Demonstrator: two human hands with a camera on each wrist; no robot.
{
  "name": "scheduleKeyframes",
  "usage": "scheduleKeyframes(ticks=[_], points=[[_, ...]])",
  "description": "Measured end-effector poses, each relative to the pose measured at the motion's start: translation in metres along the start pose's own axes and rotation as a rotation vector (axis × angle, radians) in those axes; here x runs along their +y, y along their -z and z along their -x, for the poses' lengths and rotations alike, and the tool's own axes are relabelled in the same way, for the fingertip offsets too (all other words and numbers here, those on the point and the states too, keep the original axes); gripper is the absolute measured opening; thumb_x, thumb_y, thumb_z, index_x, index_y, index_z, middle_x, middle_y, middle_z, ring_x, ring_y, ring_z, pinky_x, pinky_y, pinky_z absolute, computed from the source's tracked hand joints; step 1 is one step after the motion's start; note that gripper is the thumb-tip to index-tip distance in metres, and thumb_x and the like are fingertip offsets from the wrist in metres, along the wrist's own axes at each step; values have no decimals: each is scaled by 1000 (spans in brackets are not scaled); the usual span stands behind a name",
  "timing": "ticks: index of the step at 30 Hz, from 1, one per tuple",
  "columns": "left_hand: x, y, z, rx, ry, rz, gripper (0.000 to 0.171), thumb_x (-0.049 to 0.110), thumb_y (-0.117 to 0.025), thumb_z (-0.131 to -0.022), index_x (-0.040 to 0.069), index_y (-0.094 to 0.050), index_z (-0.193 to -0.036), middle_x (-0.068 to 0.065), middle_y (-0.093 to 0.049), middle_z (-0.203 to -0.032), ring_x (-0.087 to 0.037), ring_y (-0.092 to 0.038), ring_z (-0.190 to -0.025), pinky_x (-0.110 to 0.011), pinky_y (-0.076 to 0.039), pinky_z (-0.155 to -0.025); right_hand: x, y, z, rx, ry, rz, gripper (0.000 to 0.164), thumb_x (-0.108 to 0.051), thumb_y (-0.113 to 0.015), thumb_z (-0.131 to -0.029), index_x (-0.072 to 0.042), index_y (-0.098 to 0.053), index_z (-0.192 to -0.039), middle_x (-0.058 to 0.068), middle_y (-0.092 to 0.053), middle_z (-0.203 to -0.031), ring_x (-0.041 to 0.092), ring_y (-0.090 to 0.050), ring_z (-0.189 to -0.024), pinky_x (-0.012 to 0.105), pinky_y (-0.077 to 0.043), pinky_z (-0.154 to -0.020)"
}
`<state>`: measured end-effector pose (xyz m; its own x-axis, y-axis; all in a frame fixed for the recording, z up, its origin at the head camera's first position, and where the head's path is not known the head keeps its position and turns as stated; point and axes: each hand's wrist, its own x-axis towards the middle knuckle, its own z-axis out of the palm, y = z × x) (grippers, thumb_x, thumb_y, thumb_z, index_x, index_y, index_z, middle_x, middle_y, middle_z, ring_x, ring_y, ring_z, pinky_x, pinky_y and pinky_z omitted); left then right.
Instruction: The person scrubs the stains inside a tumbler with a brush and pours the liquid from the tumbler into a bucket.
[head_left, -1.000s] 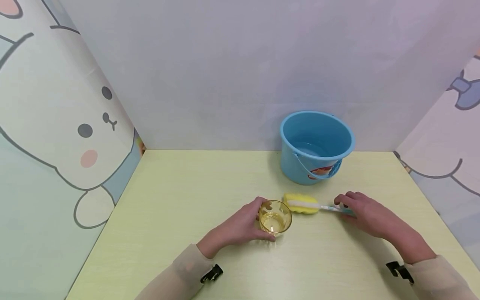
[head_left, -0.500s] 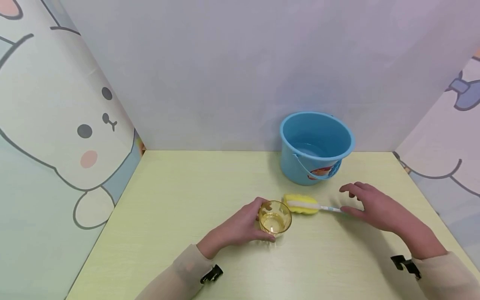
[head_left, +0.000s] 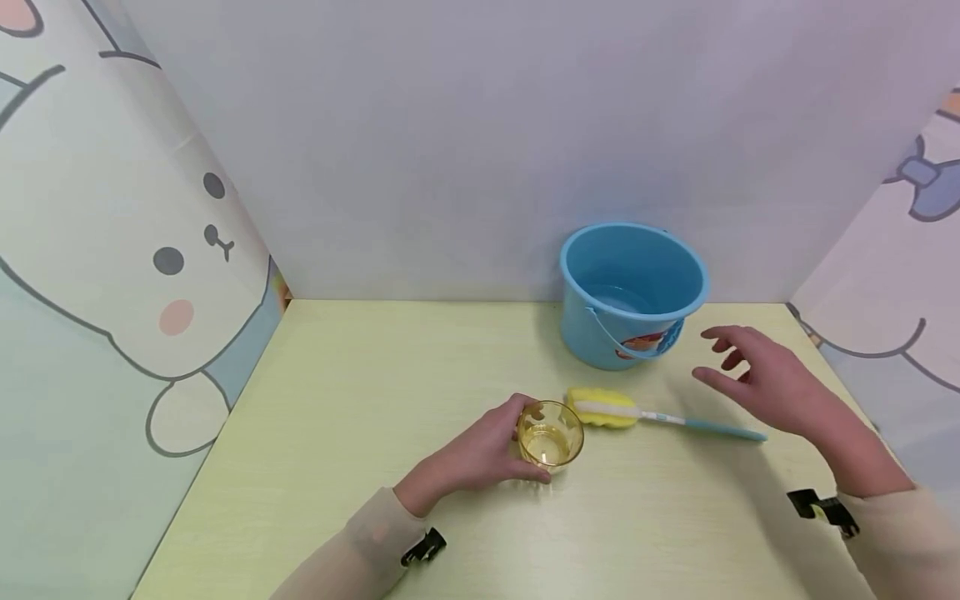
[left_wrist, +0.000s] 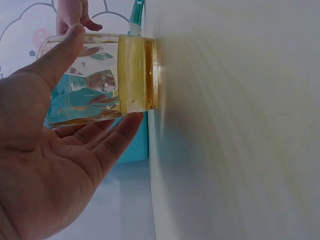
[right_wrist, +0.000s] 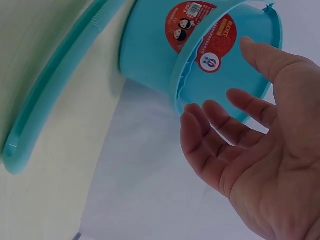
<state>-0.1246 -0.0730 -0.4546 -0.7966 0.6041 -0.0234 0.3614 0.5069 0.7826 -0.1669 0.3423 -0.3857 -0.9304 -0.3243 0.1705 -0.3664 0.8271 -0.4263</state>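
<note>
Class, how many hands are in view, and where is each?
2: the left hand grips the amber glass; the right hand hovers near the blue bucket, holding nothing.

Cartoon-printed wall (head_left: 105,192) beside pale yellow table (head_left: 375,367)

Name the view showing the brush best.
The head view shows the whole brush, sponge to handle. The right wrist shows only handle; the left wrist, clearly only some handle beyond the glass.

Cup (head_left: 551,433) is made of glossy, glass-like stuff; bucket (head_left: 588,340) and brush handle (head_left: 723,429), smooth plastic; brush head (head_left: 602,408), ridged matt sponge. Tabletop (head_left: 390,375) is finished smooth, sleeves (head_left: 367,537) in matt cloth.
</note>
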Motion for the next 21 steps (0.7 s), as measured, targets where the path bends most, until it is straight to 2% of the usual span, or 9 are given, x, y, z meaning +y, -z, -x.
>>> scheduleKeyframes(ticks=[5,8,10,12,15,17,21], points=[[1,1,0,-1,-1,-2,91,38,-96,-80,9,-43,-148,-3,-62,-134,-11,-60,-121,-30,-50,-105,-4,12,-9,34,-73,-55,63,-30,-77,-101,1,-51,-148,23,-61,-127,47,-68,-104,28,-54,-64],[1,1,1,-2,-4,0,91,38,-96,-80,9,-44,-148,-3,-62,-134,-11,-60,-122,-30,-50,-105,-6,18,-15,52,-123,-88,64,-33,-74,-103,0,-48,-151,25,-61,-130,48,-68,-107,26,-55,-65],[1,1,1,-4,0,3,91,38,-96,-80,9,-43,-148,-3,-62,-135,-11,-60,-122,-29,-50,-105,-6,22,-20,54,-153,-124,65,-34,-71,-104,0,-46,-154,27,-59,-133,39,-71,-103,25,-55,-66],[2,1,1,-7,4,6,92,38,-96,-80,9,-43,-149,-4,-62,-135,-11,-60,-123,-29,-50,-106,-6,26,-25,49,-192,-160,68,-37,-69,-105,-2,-42,-157,27,-57,-136,21,-74,-96,21,-55,-66],[3,2,1,-10,13,8,92,38,-96,-80,10,-44,-149,-4,-62,-135,-11,-60,-123,-29,-50,-106,-5,31,-33,46,-229,-225,72,-41,-66,-106,-3,-37,-161,28,-54,-141,-3,-67,-83,18,-55,-68],[3,2,1,-8,13,5,91,38,-97,-79,10,-44,-149,-4,-62,-135,-11,-60,-122,-29,-50,-106,-5,34,-38,52,-246,-272,74,-43,-64,-107,-3,-35,-162,28,-53,-142,-9,-64,-82,18,-56,-69],[3,1,1,-7,10,0,91,39,-96,-80,10,-44,-149,-4,-62,-135,-12,-59,-123,-30,-50,-106,-4,39,-49,67,-266,-372,74,-43,-61,-108,-2,-32,-163,25,-51,-143,-8,-64,-88,21,-60,-71]])
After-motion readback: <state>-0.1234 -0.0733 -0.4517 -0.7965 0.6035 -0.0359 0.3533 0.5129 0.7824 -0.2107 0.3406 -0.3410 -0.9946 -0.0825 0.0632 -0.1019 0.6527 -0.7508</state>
